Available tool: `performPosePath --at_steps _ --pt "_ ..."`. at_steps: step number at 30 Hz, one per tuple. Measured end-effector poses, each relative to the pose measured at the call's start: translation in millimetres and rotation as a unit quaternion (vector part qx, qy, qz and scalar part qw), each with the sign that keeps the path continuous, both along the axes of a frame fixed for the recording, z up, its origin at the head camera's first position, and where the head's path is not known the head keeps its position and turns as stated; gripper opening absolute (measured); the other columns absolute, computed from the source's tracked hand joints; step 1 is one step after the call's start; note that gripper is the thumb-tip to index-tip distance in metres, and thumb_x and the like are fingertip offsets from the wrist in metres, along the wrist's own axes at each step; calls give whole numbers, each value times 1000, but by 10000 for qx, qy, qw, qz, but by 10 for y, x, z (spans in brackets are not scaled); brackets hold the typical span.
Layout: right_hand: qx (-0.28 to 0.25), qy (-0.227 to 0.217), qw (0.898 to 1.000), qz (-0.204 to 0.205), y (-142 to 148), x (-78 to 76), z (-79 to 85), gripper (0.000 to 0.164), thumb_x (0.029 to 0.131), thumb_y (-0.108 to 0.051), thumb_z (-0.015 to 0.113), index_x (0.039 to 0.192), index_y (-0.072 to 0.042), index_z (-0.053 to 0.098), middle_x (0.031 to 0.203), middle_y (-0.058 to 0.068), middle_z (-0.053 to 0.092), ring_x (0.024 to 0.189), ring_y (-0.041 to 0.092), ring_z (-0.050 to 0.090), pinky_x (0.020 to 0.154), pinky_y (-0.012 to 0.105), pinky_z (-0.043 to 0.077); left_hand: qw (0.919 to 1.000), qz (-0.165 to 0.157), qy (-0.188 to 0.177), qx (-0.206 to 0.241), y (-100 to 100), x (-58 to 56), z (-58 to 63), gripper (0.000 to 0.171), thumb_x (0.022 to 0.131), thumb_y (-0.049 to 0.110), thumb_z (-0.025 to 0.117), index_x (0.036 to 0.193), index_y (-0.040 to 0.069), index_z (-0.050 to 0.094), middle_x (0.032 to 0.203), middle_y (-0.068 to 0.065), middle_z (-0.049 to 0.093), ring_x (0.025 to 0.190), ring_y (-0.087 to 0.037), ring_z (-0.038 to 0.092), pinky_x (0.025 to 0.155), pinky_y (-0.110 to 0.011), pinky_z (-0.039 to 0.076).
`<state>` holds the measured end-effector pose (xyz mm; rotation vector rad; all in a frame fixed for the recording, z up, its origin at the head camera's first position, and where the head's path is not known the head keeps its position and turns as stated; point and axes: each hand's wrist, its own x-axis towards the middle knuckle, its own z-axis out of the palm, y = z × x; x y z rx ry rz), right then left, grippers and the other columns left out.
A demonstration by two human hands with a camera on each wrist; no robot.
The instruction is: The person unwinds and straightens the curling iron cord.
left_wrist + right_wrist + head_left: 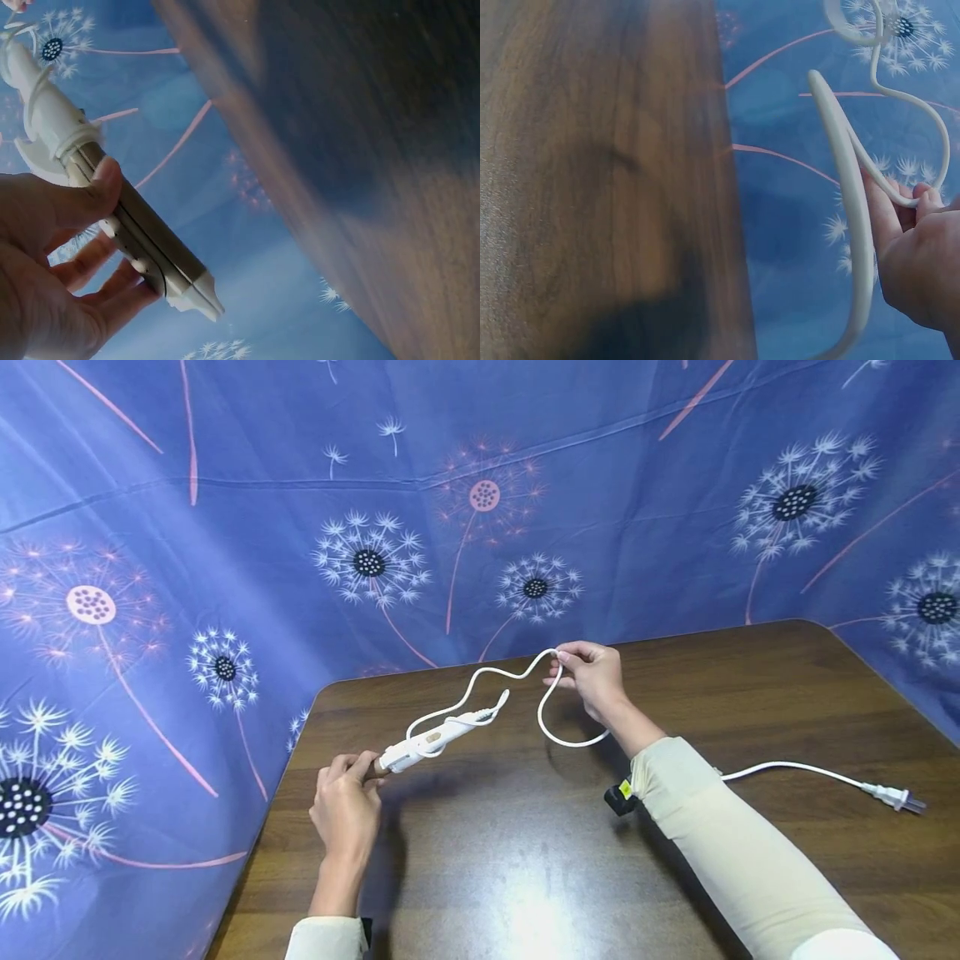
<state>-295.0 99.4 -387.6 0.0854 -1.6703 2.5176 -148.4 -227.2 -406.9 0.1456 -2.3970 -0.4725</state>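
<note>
A curling iron (401,755) with a white handle and a brown barrel is held up over the left part of the table. My left hand (347,802) grips it by the barrel. In the left wrist view, thumb and fingers lie on either side of the barrel (150,221), and its pale tip points away from the handle. Some of the white cord (517,676) loops around the handle. Farther right, my right hand (597,681) pinches the cord between thumb and fingers, and a slack loop hangs below it. The right forearm hides part of the cord.
The cord's two-prong plug (896,797) lies on the right side of the brown wooden table (480,877). Behind the table hangs a blue cloth (600,460) with a dandelion print. A small black device (620,797) sits at the right cuff.
</note>
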Motion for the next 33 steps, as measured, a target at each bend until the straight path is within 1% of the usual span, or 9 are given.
performPosePath --at_steps 5,8,13,16,20,22,25,29,33 --pt "-287 108 9995 -101 43 4 37 9 91 13 52 94 12 61 73 11 65 63 19 65 71 48 55 9993 286 -253 56 -49 4 -41 38 64 -3 81 94 19 74 96 -6 67 90 -33 60 52 -59 45" --pt "-307 156 9993 -175 84 3 44 10 91 12 53 92 9 62 73 10 66 63 19 65 72 48 54 9980 478 -387 164 -86 6 -52 37 63 -2 82 94 17 74 95 -8 67 87 -36 60 54 -60 45" --pt "-411 296 9984 -269 177 -14 24 11 90 14 52 90 10 63 74 14 64 60 19 66 71 50 53 9947 725 -619 395 -164 11 -51 32 66 3 81 95 15 74 93 -10 67 84 -41 60 56 -62 44" --pt "-490 236 9981 -276 231 -19 3 14 90 14 52 87 7 64 72 13 65 61 19 66 71 49 54 9919 854 -759 561 -213 22 -58 31 67 6 80 96 16 75 93 -9 68 85 -43 62 58 -62 44" --pt "-463 33 9985 -296 299 -25 -18 15 90 13 53 87 5 65 72 11 66 61 19 66 70 47 55 9892 863 -844 829 -266 32 -64 35 67 8 82 100 15 75 96 -8 69 89 -43 63 63 -60 45" --pt "-382 -111 9988 -293 330 -31 -26 14 91 12 53 88 6 65 72 10 66 60 18 65 69 45 55 9890 800 -792 955 -287 31 -65 38 67 8 84 103 14 75 97 -8 69 91 -42 64 66 -59 45" --pt "-226 -357 9987 -282 382 -43 -43 12 91 11 53 90 6 64 71 7 66 61 17 65 69 44 56 9898 683 -608 1090 -318 20 -63 39 66 7 85 104 12 75 96 -8 70 91 -39 65 67 -57 45" --pt "-30 -572 9980 -260 446 -47 -53 10 92 9 54 92 7 63 70 5 66 61 16 65 69 43 56 9917 441 -237 1188 -363 -3 -65 38 64 2 86 100 10 76 92 -8 70 86 -34 66 68 -52 46" --pt "43 -675 9974 -253 507 -48 -60 8 92 8 53 94 8 61 71 6 65 61 16 65 69 42 56 9938 141 187 1088 -412 -21 -84 37 61 -4 85 96 7 76 89 -11 69 80 -31 65 67 -46 45"
